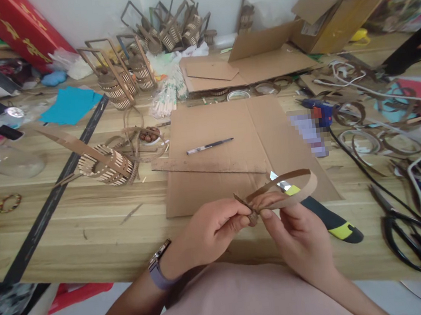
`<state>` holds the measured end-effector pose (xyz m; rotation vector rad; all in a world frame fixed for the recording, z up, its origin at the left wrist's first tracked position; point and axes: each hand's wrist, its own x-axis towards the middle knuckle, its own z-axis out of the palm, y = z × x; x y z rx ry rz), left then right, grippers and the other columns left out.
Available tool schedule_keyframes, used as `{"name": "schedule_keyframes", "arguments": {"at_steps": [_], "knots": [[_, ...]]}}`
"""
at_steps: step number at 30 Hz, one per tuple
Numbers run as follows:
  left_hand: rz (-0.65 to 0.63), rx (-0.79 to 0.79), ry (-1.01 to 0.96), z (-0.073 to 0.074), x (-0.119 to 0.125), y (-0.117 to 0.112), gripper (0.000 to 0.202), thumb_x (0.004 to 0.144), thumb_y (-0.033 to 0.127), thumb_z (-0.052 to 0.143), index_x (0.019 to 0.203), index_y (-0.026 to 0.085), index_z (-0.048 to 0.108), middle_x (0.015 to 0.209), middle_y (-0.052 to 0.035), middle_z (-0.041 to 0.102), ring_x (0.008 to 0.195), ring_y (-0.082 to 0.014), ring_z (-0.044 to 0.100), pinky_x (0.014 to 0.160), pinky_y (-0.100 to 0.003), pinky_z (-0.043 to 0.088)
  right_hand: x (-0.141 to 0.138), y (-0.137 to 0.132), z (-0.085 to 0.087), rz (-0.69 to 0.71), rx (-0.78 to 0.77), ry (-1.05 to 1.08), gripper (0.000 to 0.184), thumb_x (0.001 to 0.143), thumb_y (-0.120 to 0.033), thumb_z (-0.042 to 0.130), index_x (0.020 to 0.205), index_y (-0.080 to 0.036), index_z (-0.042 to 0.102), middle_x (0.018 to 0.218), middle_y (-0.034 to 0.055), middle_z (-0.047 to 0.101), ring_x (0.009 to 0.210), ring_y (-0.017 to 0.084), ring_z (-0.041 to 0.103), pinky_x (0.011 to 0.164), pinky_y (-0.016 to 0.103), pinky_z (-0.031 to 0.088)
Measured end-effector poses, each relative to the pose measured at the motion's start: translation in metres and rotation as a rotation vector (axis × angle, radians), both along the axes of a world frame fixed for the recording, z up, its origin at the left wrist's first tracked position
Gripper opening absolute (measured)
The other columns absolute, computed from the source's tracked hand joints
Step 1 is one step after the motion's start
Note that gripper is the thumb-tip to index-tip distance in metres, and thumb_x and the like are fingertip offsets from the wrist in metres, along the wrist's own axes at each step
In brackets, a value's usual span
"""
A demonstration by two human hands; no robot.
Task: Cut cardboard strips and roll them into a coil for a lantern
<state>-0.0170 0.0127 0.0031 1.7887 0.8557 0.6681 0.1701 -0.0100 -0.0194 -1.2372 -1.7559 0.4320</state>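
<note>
Between my two hands is a brown cardboard strip (304, 187), bent round into a loop that stands out to the right. My left hand (218, 227) pinches the strip's crumpled or folded end between thumb and fingers. Close beside it, my right hand (297, 233) grips the strip with the thumb in front and the fingers partly behind the loop. Under and behind my right hand lies a utility knife (337, 222) with a black and yellow handle, its blade pointing to the cardboard sheet (214, 122). A pen (209, 146) rests on that sheet.
On the left stands a small woven basket (106, 166) with a long strip across it. Black scissors (410, 236), a blue glue gun (316, 111) and cables are on the right. Finished baskets (174, 28) line the back. A glass jar (11, 161) lies at left.
</note>
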Motion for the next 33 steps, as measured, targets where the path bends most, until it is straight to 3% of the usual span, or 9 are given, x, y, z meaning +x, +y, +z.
{"name": "schedule_keyframes", "arguments": {"at_steps": [5,9,16,24,33], "knots": [[0.075,-0.034,0.081,0.005,0.001,0.000,0.021,0.097,0.034,0.054,0.089,0.017,0.062,0.087,-0.0025,0.067,0.080,-0.0156,0.061,0.062,-0.021,0.042,0.002,0.002,0.005,0.035,0.183,-0.218,0.009,0.091,-0.016,0.056,0.091,-0.025,0.059,0.088,0.0020,0.074,0.085,0.021,0.071,0.076,0.036,0.054],[0.135,-0.030,0.132,0.004,0.005,-0.003,0.028,0.101,0.031,0.049,0.079,0.017,0.060,0.074,0.0010,0.064,0.071,-0.0133,0.060,0.064,-0.022,0.040,0.002,0.004,0.006,0.072,0.290,-0.251,0.014,0.091,-0.012,0.059,0.098,-0.024,0.061,0.092,0.0034,0.075,0.090,0.021,0.071,0.081,0.038,0.052],[0.158,0.007,0.114,0.005,0.013,-0.007,0.026,0.101,0.021,0.046,0.080,0.017,0.060,0.074,0.0010,0.067,0.067,-0.0118,0.061,0.064,-0.021,0.041,0.003,0.002,0.000,-0.007,0.310,-0.277,0.014,0.090,-0.014,0.062,0.099,-0.024,0.064,0.095,0.0043,0.075,0.092,0.023,0.071,0.082,0.039,0.050],[0.142,-0.052,0.079,0.008,0.015,-0.007,0.027,0.102,0.027,0.047,0.082,0.017,0.062,0.076,0.0001,0.070,0.070,-0.0117,0.064,0.064,-0.019,0.043,-0.002,0.000,0.000,-0.087,0.356,-0.325,0.012,0.093,-0.012,0.059,0.095,-0.024,0.059,0.091,0.0017,0.076,0.086,0.020,0.072,0.083,0.038,0.043],[0.153,0.036,0.087,0.004,0.019,-0.009,0.025,0.099,0.019,0.046,0.077,0.017,0.058,0.071,0.0004,0.069,0.064,-0.0101,0.062,0.060,-0.018,0.040,0.000,-0.001,-0.006,-0.058,0.275,-0.253,0.011,0.093,-0.013,0.054,0.094,-0.024,0.055,0.088,0.0003,0.073,0.086,0.019,0.072,0.084,0.038,0.041]]}}
